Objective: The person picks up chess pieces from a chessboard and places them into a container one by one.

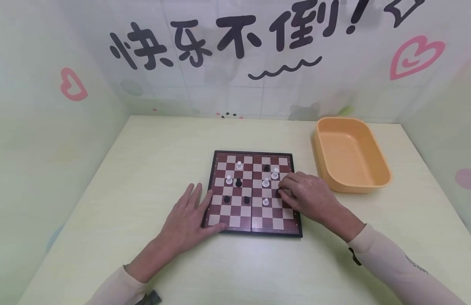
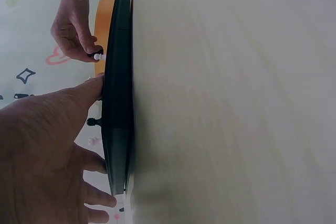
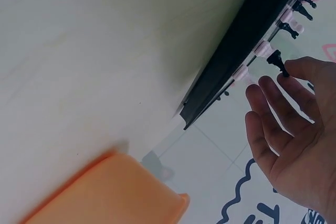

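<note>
A chessboard (image 1: 257,232) with a black rim lies on the table, bearing several white pieces, one a white pawn (image 1: 266,202), and several black ones, such as a black piece (image 1: 238,182) left of the middle seam. My left hand (image 1: 185,224) rests along the board's left edge and near corner, fingers spread, thumb on the front rim. Over the right side of the board, my right hand (image 1: 309,197) pinches a black chess piece (image 3: 277,61) between thumb and index finger; the other fingers curve loosely beside it. In the head view the fingers mostly hide that piece.
An orange plastic bin (image 1: 351,152) stands at the back right, beyond my right hand. Printed walls with black lettering and a pink heart (image 1: 416,57) border the pale table (image 1: 155,169) at the back and on both sides.
</note>
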Action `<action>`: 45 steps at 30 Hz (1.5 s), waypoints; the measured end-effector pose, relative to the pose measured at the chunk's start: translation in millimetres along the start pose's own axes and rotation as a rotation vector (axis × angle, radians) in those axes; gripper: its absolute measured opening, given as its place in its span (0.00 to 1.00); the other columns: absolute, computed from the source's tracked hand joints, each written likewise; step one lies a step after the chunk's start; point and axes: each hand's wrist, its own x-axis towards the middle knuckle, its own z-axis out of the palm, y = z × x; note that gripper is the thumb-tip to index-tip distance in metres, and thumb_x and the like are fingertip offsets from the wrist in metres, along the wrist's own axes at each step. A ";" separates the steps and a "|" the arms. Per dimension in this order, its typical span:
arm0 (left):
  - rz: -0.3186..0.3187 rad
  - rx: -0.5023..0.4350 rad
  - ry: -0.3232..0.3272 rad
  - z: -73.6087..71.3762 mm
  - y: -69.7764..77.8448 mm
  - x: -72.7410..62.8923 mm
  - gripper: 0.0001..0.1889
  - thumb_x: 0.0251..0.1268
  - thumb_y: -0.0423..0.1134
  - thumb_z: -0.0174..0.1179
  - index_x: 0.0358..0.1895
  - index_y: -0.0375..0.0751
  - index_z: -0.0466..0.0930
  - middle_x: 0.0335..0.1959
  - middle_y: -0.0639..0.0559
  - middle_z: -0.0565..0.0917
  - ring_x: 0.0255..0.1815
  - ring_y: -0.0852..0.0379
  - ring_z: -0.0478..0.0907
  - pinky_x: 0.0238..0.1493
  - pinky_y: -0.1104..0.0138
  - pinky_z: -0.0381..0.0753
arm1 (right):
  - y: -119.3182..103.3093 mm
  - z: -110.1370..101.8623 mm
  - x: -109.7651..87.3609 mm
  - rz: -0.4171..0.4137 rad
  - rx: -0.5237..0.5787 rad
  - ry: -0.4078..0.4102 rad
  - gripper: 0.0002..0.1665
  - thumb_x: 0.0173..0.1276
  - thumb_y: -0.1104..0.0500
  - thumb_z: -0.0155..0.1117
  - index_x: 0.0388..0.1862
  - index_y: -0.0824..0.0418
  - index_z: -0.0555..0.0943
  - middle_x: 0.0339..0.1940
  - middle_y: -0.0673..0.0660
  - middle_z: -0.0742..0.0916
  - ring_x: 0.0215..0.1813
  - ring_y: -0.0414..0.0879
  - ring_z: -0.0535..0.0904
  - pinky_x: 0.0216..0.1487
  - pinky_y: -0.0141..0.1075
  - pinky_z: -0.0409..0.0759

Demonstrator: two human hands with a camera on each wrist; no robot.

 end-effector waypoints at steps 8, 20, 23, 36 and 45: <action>0.002 0.005 0.003 -0.5 -0.8 -1.0 0.52 0.63 0.74 0.57 0.77 0.34 0.63 0.77 0.28 0.58 0.79 0.32 0.49 0.72 0.42 0.58 | 0.7 -1.3 -4.0 0.023 -0.002 -0.005 0.06 0.66 0.58 0.73 0.39 0.59 0.88 0.37 0.53 0.88 0.39 0.48 0.84 0.33 0.39 0.83; -0.022 -0.010 -0.017 -1.3 -1.4 -1.8 0.53 0.62 0.74 0.56 0.78 0.36 0.62 0.77 0.29 0.58 0.79 0.32 0.48 0.71 0.40 0.59 | 4.3 -8.6 -5.7 0.019 -0.013 0.007 0.11 0.63 0.59 0.76 0.43 0.61 0.89 0.51 0.59 0.88 0.53 0.54 0.84 0.45 0.45 0.86; -0.022 -0.014 -0.022 -3.3 -2.0 -1.5 0.53 0.62 0.74 0.56 0.78 0.35 0.62 0.77 0.29 0.58 0.79 0.32 0.49 0.71 0.40 0.59 | 6.6 -12.4 -6.1 0.005 -0.020 0.021 0.11 0.62 0.60 0.77 0.42 0.61 0.89 0.57 0.60 0.87 0.60 0.57 0.81 0.55 0.51 0.82; -0.020 -0.034 -0.040 -4.3 -1.9 -0.2 0.53 0.63 0.73 0.56 0.78 0.34 0.60 0.77 0.29 0.59 0.79 0.32 0.49 0.71 0.40 0.58 | 13.1 -19.4 -12.2 0.002 -0.044 0.045 0.07 0.63 0.60 0.75 0.40 0.60 0.90 0.67 0.63 0.81 0.73 0.61 0.70 0.70 0.56 0.66; -0.021 -0.040 -0.044 -3.4 -0.7 -0.8 0.53 0.64 0.75 0.54 0.79 0.35 0.59 0.77 0.29 0.60 0.79 0.32 0.49 0.70 0.39 0.60 | 17.3 -23.3 -19.3 0.014 -0.037 0.082 0.07 0.61 0.62 0.75 0.40 0.60 0.90 0.70 0.63 0.78 0.71 0.61 0.71 0.63 0.57 0.74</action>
